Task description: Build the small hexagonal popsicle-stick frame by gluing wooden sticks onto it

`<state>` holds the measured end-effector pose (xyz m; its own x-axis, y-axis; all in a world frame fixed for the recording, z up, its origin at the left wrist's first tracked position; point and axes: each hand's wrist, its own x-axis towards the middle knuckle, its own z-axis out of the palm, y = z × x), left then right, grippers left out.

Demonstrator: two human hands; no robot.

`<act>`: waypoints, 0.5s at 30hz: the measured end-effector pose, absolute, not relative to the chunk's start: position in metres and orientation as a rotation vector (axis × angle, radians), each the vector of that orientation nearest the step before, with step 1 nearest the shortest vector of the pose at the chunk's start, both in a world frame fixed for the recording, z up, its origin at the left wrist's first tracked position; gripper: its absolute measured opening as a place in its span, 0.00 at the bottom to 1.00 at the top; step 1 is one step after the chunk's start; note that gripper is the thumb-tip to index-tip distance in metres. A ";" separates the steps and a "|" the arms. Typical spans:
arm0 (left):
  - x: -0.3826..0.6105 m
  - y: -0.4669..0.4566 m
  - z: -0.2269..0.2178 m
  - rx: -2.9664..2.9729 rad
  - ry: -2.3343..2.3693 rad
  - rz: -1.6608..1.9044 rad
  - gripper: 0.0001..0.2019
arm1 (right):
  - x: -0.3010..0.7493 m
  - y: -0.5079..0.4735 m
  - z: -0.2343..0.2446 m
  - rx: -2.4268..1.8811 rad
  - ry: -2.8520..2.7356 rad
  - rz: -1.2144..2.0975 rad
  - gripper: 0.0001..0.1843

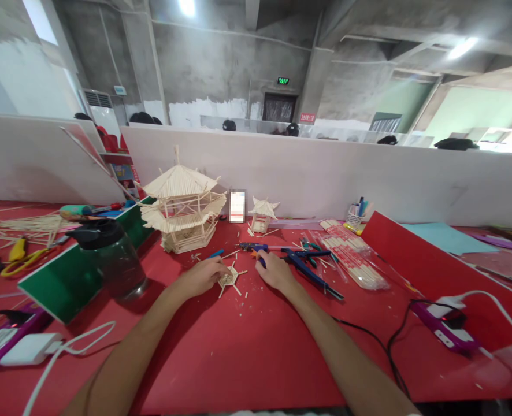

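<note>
My left hand [206, 275] pinches the left edge of a small hexagonal frame of wooden sticks [229, 278], which lies on the red table with spokes pointing outward. Right of it, my right hand [277, 270] is closed round a dark-blue tool with an orange tip [260, 262]; most of the tool is hidden by the fingers. Close beside that hand lies a long dark-blue hand tool [310, 271]. A blue-handled tool [251, 247] rests just beyond the hands, and loose stick pieces are scattered around the frame.
Behind stand a large stick pavilion [182, 211], a small one [263, 215] and a phone [237, 207]. A water bottle [112, 260] and green divider [65, 283] are left. Bagged sticks [353, 254], a red divider [446, 277] and power strip [446, 329] are right.
</note>
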<state>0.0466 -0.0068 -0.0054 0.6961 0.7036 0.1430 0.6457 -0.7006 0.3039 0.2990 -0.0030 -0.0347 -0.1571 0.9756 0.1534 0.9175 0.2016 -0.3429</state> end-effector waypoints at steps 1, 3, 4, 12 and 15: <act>0.046 -0.007 -0.005 2.682 1.069 0.351 0.16 | 0.300 -0.003 -0.035 -1.759 -2.158 0.248 0.16; 0.046 -0.006 -0.004 2.683 1.072 0.320 0.18 | 0.301 -0.001 -0.036 -1.684 -2.155 0.269 0.18; 0.045 -0.006 -0.003 2.687 1.076 0.308 0.18 | 0.301 0.000 -0.037 -1.633 -2.138 0.286 0.17; 0.045 -0.007 0.000 2.745 1.137 0.230 0.20 | 0.299 0.005 -0.044 -1.168 -1.799 0.472 0.11; 0.043 -0.005 -0.003 2.764 1.183 0.214 0.22 | 0.295 0.007 -0.048 -1.034 -1.611 0.724 0.11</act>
